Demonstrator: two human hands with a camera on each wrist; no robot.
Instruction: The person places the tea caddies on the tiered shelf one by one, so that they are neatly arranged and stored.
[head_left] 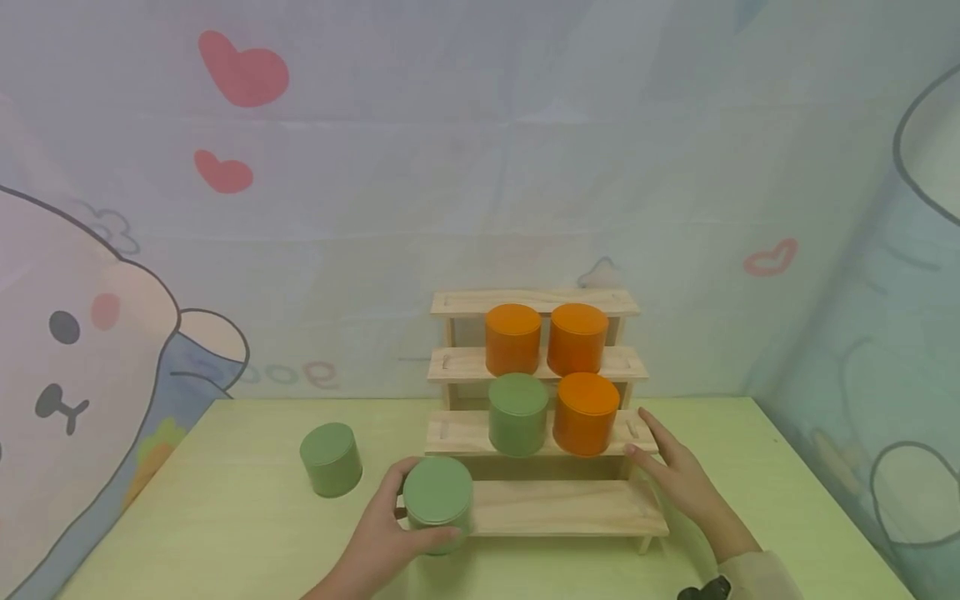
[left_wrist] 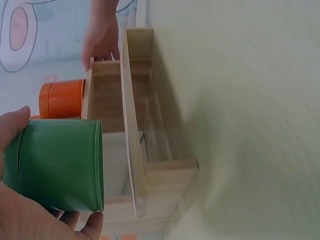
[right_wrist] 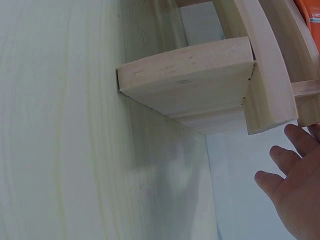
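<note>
My left hand (head_left: 386, 533) grips a round green tin (head_left: 438, 500), thumb on the near side and fingers around the far side. The tin is in front of the left end of the lowest step of a wooden tiered rack (head_left: 566, 510). In the left wrist view, the same green tin (left_wrist: 57, 165) appears close beside the rack's edge. At the rack's right end, my right hand (head_left: 686, 479) touches the second step from the bottom with extended fingers. On that step sit a green tin (head_left: 518, 417) and an orange tin (head_left: 587, 417).
Two more orange tins, a left one (head_left: 513, 340) and a right one (head_left: 577, 340), stand on the third step. Another green tin (head_left: 331, 460) stands on the pale table (head_left: 247, 517) left of the rack. A patterned cloth (head_left: 375, 167) hangs behind.
</note>
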